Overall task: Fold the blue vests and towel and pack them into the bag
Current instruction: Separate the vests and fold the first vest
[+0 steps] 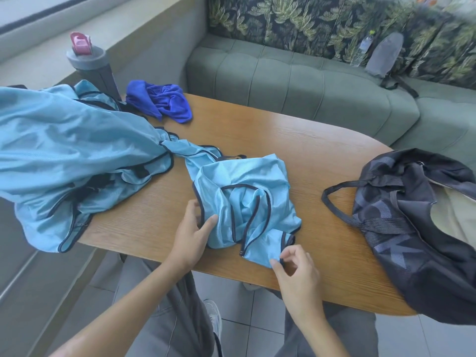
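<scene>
A crumpled light-blue vest [239, 199] with dark trim lies in the middle of the wooden table [322, 161]. My left hand [192, 233] grips its left edge, thumb over the fabric. My right hand [293, 266] pinches the vest's near corner at the dark trim. A heap of more light-blue vests [69, 150] covers the table's left end and hangs over the edge. A bunched royal-blue towel [162, 103] lies at the far left. The dark bag [422, 228] sits open at the right end, partly over the edge.
A grey bottle with a pink lid [90, 63] stands behind the vest heap. A green sofa [296, 83] runs behind the table, with a grey backpack [385, 54] and a clear bottle [364, 47] on it. My legs and the tiled floor show below the table.
</scene>
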`<action>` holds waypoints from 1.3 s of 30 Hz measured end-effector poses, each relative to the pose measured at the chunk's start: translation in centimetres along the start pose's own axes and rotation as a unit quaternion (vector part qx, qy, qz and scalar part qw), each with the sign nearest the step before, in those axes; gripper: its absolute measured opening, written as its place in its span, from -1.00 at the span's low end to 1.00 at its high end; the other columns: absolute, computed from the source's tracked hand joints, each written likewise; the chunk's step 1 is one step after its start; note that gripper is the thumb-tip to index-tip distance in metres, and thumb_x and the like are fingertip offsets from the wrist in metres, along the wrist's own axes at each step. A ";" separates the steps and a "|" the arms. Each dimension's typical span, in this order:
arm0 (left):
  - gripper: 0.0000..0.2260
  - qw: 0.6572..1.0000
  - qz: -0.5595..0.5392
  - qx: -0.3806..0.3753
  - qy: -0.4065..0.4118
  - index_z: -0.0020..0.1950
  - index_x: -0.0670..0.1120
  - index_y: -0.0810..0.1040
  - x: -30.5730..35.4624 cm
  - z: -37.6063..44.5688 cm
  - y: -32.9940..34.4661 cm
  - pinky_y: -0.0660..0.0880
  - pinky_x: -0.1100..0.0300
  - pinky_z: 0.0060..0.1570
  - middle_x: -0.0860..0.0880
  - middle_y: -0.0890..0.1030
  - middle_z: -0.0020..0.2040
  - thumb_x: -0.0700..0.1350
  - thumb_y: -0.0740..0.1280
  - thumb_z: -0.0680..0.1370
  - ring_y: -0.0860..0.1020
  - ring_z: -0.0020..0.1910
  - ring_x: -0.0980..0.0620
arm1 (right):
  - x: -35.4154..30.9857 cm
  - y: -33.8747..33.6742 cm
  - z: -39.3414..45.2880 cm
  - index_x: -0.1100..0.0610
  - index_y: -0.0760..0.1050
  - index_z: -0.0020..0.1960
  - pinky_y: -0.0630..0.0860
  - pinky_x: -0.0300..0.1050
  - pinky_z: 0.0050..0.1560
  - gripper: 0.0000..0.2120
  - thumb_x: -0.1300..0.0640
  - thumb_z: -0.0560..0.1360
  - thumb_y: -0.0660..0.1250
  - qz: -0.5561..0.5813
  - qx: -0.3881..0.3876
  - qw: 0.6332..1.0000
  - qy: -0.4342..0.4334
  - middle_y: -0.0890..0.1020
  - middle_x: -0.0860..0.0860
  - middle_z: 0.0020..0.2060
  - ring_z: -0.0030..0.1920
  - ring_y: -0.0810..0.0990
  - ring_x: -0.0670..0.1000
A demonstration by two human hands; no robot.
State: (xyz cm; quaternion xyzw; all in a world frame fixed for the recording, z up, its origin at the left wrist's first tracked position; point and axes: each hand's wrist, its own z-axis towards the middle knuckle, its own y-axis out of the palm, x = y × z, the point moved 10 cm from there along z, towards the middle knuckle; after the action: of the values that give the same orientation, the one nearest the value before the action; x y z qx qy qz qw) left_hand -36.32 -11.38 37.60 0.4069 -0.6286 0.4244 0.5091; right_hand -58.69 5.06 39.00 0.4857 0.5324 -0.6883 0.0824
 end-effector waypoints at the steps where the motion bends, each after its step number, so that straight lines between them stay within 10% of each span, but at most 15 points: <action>1: -0.58 1.000 -0.016 0.007 -0.018 0.43 0.13 0.28 -0.4 -0.1 -0.2 0.60 -0.12 0.17 -0.05 0.70 0.12 -0.06 0.34 0.62 0.69 0.10 -0.02 | -0.1 0.0 0.0 -0.06 0.44 -0.15 0.40 -0.31 -0.13 -0.78 0.13 0.49 0.49 0.019 -0.007 1.000 0.008 0.58 -0.14 -0.18 -0.07 0.56 -0.18; 5: -0.36 0.996 -0.072 0.035 -0.028 0.53 0.25 0.08 1.9 -0.5 -1.4 0.63 -0.05 0.04 -0.32 0.67 -0.02 -0.30 0.25 0.65 0.67 -0.03 -0.26 | -0.6 -0.9 1.9 0.10 0.43 -0.14 0.42 -0.08 0.00 -0.84 0.25 0.60 0.31 0.350 -0.074 0.921 0.157 0.62 0.01 -0.17 -0.07 0.57 0.00; 9: -0.57 0.998 -0.019 0.004 0.064 0.37 0.23 0.47 10.5 0.2 -1.4 0.43 0.13 -0.25 -0.21 0.42 -0.26 -0.27 0.21 0.66 0.40 -0.28 -0.19 | -5.6 -5.3 5.5 0.10 0.47 -0.12 0.55 -0.07 -0.11 -0.81 0.26 0.64 0.21 0.552 -0.091 0.808 0.185 0.53 0.06 -0.23 -0.19 0.59 0.04; 13: -0.60 0.985 0.025 -0.011 0.172 0.25 0.09 0.64 21.8 0.4 -3.5 0.24 0.14 -0.32 -0.08 0.26 -0.33 -0.32 0.19 0.64 0.25 -0.36 -0.01 | -16.2 -15.2 7.0 0.05 0.54 0.03 0.57 0.01 0.26 -0.88 0.22 0.55 0.30 0.599 -0.121 0.791 0.035 0.66 0.05 -0.04 0.09 0.65 0.07; 17: -0.69 0.972 -0.131 -0.044 0.189 0.27 -0.08 0.64 29.8 -1.6 -7.0 0.46 0.11 -0.25 -0.16 0.52 -0.14 -0.27 0.22 0.62 0.48 -0.23 -0.09 | -23.4 -24.8 4.8 0.09 0.50 0.33 0.47 0.04 0.39 -0.71 0.21 0.61 0.28 0.643 -0.096 0.750 -0.119 0.57 0.12 0.35 0.41 0.50 0.10; 25: -0.61 0.963 -0.176 -0.198 0.059 0.40 0.02 0.56 28.6 -6.2 -6.1 0.38 -0.19 0.42 -0.15 0.63 0.31 -0.09 0.35 0.56 0.61 0.26 -0.17 | -21.6 -24.2 -0.2 0.14 0.49 0.39 0.62 -0.01 0.09 -0.51 0.20 0.47 0.38 0.455 -0.090 0.883 -0.069 0.67 0.15 0.21 0.10 0.68 0.06; 35: -0.69 0.966 -0.175 -0.078 0.176 0.25 -0.13 0.64 33.4 -11.5 -10.2 0.66 0.15 -0.16 -0.23 0.70 0.06 -0.36 0.39 0.54 0.68 -0.21 -0.03 | -19.3 -30.8 -4.6 0.35 0.56 0.26 0.69 -0.04 -0.14 -0.68 0.20 0.57 0.39 0.339 -0.029 0.940 -0.035 0.69 0.19 0.04 -0.07 0.68 0.09; 39: -0.65 0.961 -0.152 -0.052 0.225 0.26 -0.14 0.65 36.7 -14.3 -11.2 0.64 0.20 -0.22 -0.18 0.71 0.03 -0.36 0.46 0.49 0.68 -0.19 -0.03 | -21.3 -35.1 -8.7 0.27 0.56 0.30 0.59 0.00 0.08 -0.62 0.19 0.52 0.44 0.315 -0.007 0.945 -0.089 0.67 0.17 0.10 0.06 0.63 0.11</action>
State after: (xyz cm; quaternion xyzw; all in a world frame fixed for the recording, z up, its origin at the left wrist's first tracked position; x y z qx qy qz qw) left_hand -27.04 -4.18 76.89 0.3649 -0.4500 0.3888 0.7164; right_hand -64.80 18.28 78.34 0.5651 0.3471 -0.6640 0.3455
